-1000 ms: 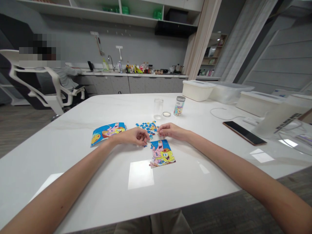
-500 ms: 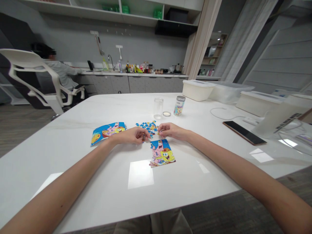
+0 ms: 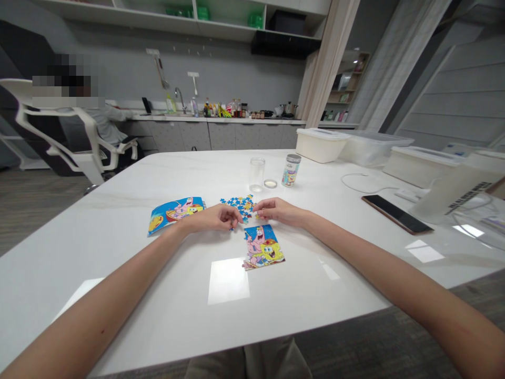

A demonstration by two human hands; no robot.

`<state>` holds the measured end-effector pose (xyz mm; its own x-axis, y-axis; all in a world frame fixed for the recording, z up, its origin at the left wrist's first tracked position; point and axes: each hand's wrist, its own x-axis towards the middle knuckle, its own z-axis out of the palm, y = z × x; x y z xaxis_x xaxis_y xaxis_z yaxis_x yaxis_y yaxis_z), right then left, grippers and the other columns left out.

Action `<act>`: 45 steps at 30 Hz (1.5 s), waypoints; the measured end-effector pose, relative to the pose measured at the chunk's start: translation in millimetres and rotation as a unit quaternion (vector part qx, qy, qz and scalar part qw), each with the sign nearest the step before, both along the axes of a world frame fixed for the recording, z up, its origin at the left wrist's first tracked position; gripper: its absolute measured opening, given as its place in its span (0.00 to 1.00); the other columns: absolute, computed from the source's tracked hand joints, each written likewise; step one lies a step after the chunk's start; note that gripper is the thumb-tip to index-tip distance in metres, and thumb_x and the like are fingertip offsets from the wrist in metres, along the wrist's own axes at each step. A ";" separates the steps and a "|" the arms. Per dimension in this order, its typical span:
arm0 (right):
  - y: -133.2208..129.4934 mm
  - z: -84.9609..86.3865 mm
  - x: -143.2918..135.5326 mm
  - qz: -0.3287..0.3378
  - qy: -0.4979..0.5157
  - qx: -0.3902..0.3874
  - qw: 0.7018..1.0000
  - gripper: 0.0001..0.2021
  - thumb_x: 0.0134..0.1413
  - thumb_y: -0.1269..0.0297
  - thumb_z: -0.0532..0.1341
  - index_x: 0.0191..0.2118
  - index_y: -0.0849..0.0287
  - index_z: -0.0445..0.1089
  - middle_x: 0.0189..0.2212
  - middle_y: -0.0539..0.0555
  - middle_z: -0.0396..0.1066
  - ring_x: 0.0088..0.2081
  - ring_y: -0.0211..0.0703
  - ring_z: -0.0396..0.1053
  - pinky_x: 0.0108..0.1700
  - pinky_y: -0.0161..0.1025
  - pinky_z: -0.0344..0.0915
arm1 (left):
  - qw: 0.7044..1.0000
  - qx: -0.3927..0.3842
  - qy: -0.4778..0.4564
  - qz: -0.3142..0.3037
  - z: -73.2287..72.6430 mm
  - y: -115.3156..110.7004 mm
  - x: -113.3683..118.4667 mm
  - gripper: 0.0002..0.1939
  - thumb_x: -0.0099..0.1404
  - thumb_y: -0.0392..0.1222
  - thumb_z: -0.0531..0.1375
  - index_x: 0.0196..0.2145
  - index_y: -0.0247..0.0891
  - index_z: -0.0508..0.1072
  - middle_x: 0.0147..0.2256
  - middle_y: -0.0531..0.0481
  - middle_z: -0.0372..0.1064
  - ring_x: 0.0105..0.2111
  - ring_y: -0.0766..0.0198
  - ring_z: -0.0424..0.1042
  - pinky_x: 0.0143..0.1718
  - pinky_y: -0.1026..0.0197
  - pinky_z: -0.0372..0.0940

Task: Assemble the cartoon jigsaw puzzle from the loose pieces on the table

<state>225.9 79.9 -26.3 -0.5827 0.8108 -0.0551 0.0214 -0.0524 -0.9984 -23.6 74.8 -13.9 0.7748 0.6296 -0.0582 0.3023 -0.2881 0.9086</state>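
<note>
A partly joined jigsaw [image 3: 263,247] with a pink and a yellow cartoon figure lies flat on the white table [image 3: 158,316]. Behind it is a heap of loose blue and yellow pieces [image 3: 241,202]. My left hand [image 3: 223,217] rests at the heap's near left side, its fingers curled; whatever they hold is too small to tell. At the heap's right edge, my right hand [image 3: 276,210] has its fingers bent together beside a small yellowish piece, and I cannot make out what they grip. A curved picture sheet [image 3: 173,213] lies left of my left hand, partly behind my forearm.
A clear jar [image 3: 256,175], a round lid [image 3: 270,183] and a cartoon-printed can [image 3: 291,171] stand behind the heap. A dark phone [image 3: 396,214], a cable and plastic boxes [image 3: 321,145] are on the right. A person sits at the far left by a white chair [image 3: 92,139].
My right hand's fingers have shifted slightly left over the edge of the heap. My left hand and the joined jigsaw have hardly moved.
</note>
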 end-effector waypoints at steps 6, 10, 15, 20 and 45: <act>0.7 -0.7 2.2 0.016 0.003 -0.002 1.000 0.04 0.42 0.70 0.67 0.29 0.62 0.74 0.24 0.48 0.70 0.23 0.30 0.62 0.25 0.31 0.56 | 1.000 -0.004 -0.001 0.000 1.0 -0.7 0.5 0.10 0.51 0.32 0.60 0.35 0.35 0.72 0.26 0.55 0.66 0.27 0.70 0.64 0.29 0.66 0.58; 0.2 -0.8 1.8 0.007 0.008 -0.005 1.000 0.09 0.40 0.71 0.69 0.32 0.61 0.73 0.29 0.50 0.73 0.26 0.32 0.66 0.28 0.31 0.62 | 1.000 -0.002 -0.007 -0.002 -0.3 0.6 0.3 0.10 0.51 0.32 0.60 0.34 0.35 0.72 0.26 0.55 0.66 0.27 0.70 0.64 0.29 0.67 0.58; -0.2 -1.4 -0.5 0.016 0.013 -0.014 1.000 0.15 0.39 0.69 0.71 0.36 0.61 0.72 0.30 0.52 0.75 0.31 0.36 0.71 0.36 0.35 0.67 | 1.000 -0.007 -0.012 -0.005 -0.5 0.6 0.1 0.11 0.50 0.30 0.60 0.34 0.34 0.73 0.26 0.55 0.66 0.26 0.71 0.64 0.29 0.67 0.59; 1.2 -2.8 -0.9 0.012 0.018 0.001 1.000 0.14 0.36 0.74 0.71 0.34 0.61 0.72 0.32 0.51 0.74 0.35 0.36 0.71 0.39 0.35 0.66 | 1.000 -0.010 -0.009 -0.002 0.4 -0.5 0.0 0.10 0.51 0.31 0.60 0.34 0.34 0.72 0.25 0.56 0.65 0.27 0.71 0.64 0.29 0.67 0.58; 3.6 -4.1 4.3 0.001 0.039 -0.017 0.999 0.14 0.36 0.76 0.68 0.35 0.60 0.74 0.28 0.47 0.66 0.29 0.33 0.63 0.31 0.32 0.59 | 1.000 -0.013 -0.012 -0.007 -4.6 3.7 -0.7 0.11 0.51 0.31 0.60 0.35 0.35 0.73 0.25 0.56 0.65 0.27 0.70 0.64 0.29 0.67 0.58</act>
